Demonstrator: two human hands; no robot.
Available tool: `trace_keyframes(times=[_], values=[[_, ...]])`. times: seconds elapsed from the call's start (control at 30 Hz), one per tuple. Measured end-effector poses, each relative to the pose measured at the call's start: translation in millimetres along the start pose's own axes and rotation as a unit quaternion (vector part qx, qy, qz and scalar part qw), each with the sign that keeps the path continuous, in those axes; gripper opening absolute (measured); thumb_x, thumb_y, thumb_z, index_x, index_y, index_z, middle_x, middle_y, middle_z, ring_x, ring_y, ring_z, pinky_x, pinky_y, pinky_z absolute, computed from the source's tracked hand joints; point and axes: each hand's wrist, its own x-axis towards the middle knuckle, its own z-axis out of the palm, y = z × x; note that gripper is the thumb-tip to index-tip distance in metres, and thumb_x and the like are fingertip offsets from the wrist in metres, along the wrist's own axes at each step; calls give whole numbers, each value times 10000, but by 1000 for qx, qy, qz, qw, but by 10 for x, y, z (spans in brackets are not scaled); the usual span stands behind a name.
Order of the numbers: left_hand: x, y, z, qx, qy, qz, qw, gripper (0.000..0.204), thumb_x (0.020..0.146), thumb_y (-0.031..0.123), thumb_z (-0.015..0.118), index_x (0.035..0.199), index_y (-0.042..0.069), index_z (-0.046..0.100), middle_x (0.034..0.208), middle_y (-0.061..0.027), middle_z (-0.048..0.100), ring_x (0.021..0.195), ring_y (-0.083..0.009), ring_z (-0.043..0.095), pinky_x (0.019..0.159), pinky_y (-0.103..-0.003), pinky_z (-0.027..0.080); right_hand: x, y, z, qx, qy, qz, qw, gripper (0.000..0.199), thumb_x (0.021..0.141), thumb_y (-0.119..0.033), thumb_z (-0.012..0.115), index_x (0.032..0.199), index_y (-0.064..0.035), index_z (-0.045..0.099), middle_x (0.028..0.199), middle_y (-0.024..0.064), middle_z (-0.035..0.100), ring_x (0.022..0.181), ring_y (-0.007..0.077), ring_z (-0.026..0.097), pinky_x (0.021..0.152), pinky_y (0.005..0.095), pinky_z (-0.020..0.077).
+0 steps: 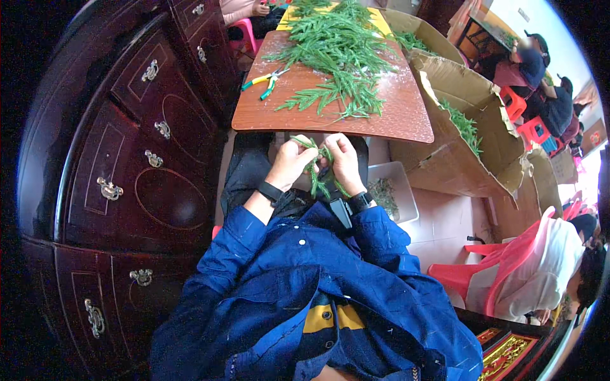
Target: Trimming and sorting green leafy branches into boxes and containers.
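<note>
Between my two hands, just off the near edge of the table, is a green sprig [316, 180] with needle-like leaves, its tips hanging down toward my lap. My left hand [293, 160] is closed on it, thumb and fingers pinching the upper part. On the other side my right hand [342, 162] is closed as well, its fingertips gripping the sprig near the left ones. Beyond them on the brown table [267, 114] lies a large heap of similar green sprigs [340, 47]. Pliers [265, 82] with yellow and green handles rest left of the heap.
Dark wooden drawers [159, 178] rise close on my left. Right of the table stand open cardboard boxes [445, 159] with green sprigs inside. A pale bin [406, 197] with loose scraps sits by my right knee. A pink chair [489, 273] stands at right; other people sit farther off.
</note>
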Motion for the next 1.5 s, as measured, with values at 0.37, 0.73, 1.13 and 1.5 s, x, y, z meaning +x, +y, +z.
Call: trace_keyframes(times=[0.37, 0.73, 1.13, 1.5], values=[[-3, 33, -89, 31, -10, -10, 999, 65, 871, 21, 634, 865, 27, 570, 782, -45, 638, 618, -109, 600, 571, -234, 479, -21, -45, -58, -13, -71, 12, 997, 99, 970, -171, 566, 927, -83, 581, 759, -9, 591, 614, 70, 539, 569, 215, 444], [6, -76, -121, 73, 43, -14, 996, 84, 851, -19, 638, 876, 20, 568, 778, -35, 629, 603, -100, 584, 560, -236, 468, -33, -83, -76, -55, -129, 114, 983, 169, 985, -216, 498, 926, -81, 582, 766, 15, 599, 605, 108, 549, 551, 241, 448], [-17, 28, 2, 39, 48, 26, 998, 113, 836, -50, 609, 935, 3, 601, 808, -27, 637, 693, -103, 611, 617, -239, 492, -9, -16, -84, -39, -99, 7, 994, 152, 992, -223, 557, 912, -96, 577, 754, -40, 569, 579, 49, 491, 529, 202, 393], [32, -30, -121, 316, -10, 246, 916, 151, 852, -45, 601, 992, 10, 609, 882, -47, 644, 806, -129, 626, 706, -266, 518, 6, 10, -85, 3, -107, 29, 994, 134, 990, -211, 562, 917, -99, 568, 746, -31, 565, 572, 50, 482, 534, 201, 391]])
